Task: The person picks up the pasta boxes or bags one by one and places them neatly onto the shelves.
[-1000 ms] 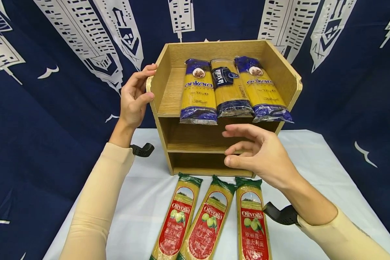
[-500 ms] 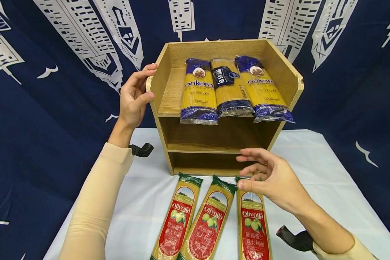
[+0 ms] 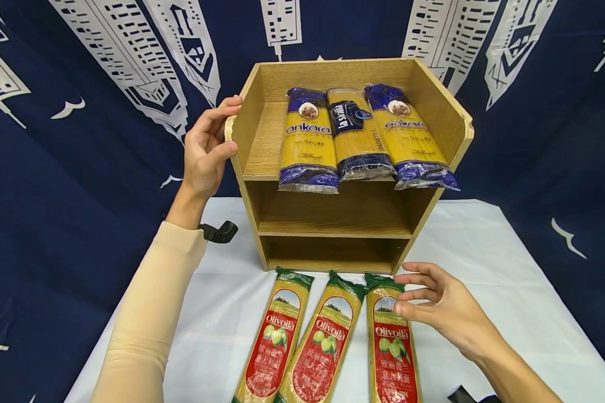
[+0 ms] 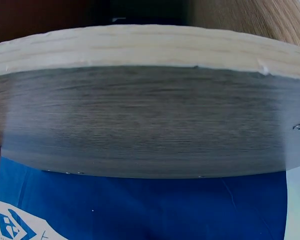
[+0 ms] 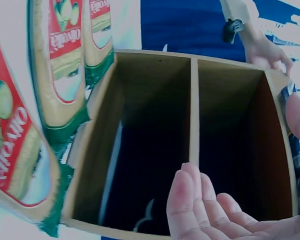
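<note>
My left hand (image 3: 205, 154) grips the left side panel of a small wooden shelf (image 3: 263, 140), thumb on its front edge. In the left wrist view the outer side of that shelf (image 4: 145, 120) fills the picture. My right hand (image 3: 446, 310) hovers with loosely bent fingers and nothing in them, over the top end of the right Olivoilà spaghetti pack (image 3: 390, 358). Whether it touches the pack I cannot tell. Another Olivoilà pack (image 3: 324, 341) and a third Olivoilà pack (image 3: 274, 341) lie to its left. The right wrist view shows my right hand (image 5: 210, 210) before the shelf's lower compartments.
On the top shelf lie a left Ankara pasta pack (image 3: 308, 140), a La Sicilia spaghetti pack (image 3: 358, 134) and a right Ankara pack (image 3: 408, 137), their ends overhanging the front. A white cloth (image 3: 484, 246) covers the table. Behind hangs a navy curtain (image 3: 106, 168) with white buildings.
My right hand has moved down and to the right, from before the middle compartment to the right Olivoilà pack's top. My left hand keeps its grip on the shelf.
</note>
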The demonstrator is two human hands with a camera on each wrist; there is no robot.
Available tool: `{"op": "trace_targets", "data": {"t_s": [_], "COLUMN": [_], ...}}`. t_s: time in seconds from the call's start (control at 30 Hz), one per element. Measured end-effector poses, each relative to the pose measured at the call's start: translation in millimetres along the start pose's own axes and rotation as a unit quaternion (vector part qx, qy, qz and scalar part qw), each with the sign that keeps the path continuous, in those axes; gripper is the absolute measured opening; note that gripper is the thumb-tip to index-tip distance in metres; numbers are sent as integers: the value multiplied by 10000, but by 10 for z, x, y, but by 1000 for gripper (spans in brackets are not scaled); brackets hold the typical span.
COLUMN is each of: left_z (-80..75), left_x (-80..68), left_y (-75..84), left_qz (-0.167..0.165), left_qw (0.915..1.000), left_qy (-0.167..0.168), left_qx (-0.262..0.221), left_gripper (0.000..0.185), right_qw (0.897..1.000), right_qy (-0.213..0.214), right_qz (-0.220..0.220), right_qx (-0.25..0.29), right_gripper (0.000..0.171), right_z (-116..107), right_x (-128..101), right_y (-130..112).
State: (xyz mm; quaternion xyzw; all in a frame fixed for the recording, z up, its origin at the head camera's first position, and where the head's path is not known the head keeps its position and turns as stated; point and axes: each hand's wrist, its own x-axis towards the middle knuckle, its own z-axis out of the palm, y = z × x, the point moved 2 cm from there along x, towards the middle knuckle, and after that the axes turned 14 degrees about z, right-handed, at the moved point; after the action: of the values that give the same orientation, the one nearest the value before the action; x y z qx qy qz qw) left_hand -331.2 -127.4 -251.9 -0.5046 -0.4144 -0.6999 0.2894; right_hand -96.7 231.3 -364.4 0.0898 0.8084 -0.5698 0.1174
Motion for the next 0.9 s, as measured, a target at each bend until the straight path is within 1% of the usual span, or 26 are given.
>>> {"op": "trace_targets", "data": {"t_s": [0.17, 0.27, 0.37, 0.53, 0.67, 0.77, 0.9], "left_z": [11, 16, 17, 16, 13, 7, 8], "left_x": [-7, -10, -12, -10, -5, -5, -11], "left_y": [-8, -13, -14, -16, -12, -4, -10], "left_qz": [-14, -22, 10, 33, 29, 21, -1], "left_qw": [10000, 9999, 9999, 10000, 9999, 9999, 9999], "left_qy": [37, 36, 40, 33, 59, 90, 91], "left_qx": [-91, -106, -97, -88, -118, -115, -141], "left_gripper": [44, 44, 44, 44, 44, 44, 45], "right_qw": [9993, 9974, 9931, 9816, 9723, 9672, 9529], "right_qy": [159, 193, 179, 241, 330, 355, 349], "right_qz": [347, 699, 1155, 1887, 2307, 2509, 2991], "right_qx": [28, -20, -83, -189, -180, -189, -363], "right_gripper": [77, 81, 85, 92, 95, 97, 106], "right_z": [-48, -69, -67, -37, -16, -16, -9], "right_x": [0, 2, 11, 28, 34, 51, 58], "right_y": [166, 285, 421, 673, 844, 962, 1126]}}
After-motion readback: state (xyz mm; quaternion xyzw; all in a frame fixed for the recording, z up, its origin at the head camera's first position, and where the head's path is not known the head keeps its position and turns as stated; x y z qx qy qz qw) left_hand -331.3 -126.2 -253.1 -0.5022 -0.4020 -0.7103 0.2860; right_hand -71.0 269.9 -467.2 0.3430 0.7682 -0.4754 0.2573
